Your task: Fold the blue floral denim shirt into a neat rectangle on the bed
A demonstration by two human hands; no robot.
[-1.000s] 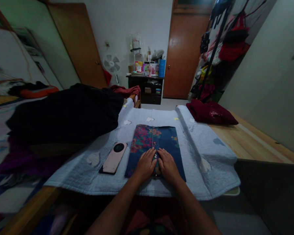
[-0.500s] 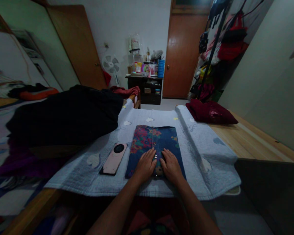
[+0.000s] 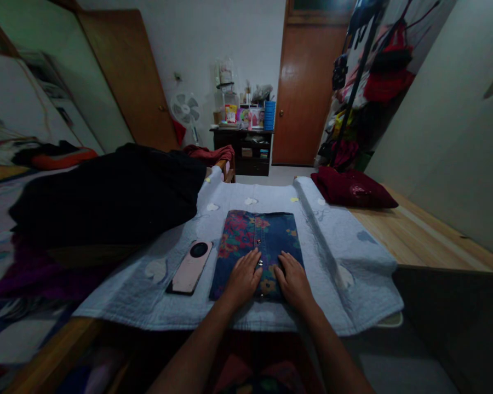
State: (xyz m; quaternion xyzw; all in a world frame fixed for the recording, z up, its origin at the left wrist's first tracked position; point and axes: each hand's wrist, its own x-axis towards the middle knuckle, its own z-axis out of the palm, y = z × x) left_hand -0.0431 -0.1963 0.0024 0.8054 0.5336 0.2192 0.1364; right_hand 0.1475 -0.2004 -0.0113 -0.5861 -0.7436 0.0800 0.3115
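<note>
A folded dark blue denim cloth with a red and orange flower print (image 3: 239,232) lies flat on a light blue quilted cover (image 3: 250,192). My left hand (image 3: 245,275) rests palm down on its left half, fingers stretched forward beside the metal buttons. On the lower right part of the denim lies my right hand (image 3: 294,278), palm down, thumb apart from the fingers. Neither hand grips anything. To the left of the denim is a pink phone (image 3: 191,269), back side up, with a round black camera.
A big black cloth heap (image 3: 110,194) covers the left side. A folded maroon garment (image 3: 353,187) sits at the right on a wooden ledge (image 3: 423,235). Farther back stand a white fan (image 3: 185,109), a dark shelf (image 3: 252,156) and a door (image 3: 306,93).
My right hand has slid a little to the right over the denim, away from the buttons. My left hand is in nearly the same place.
</note>
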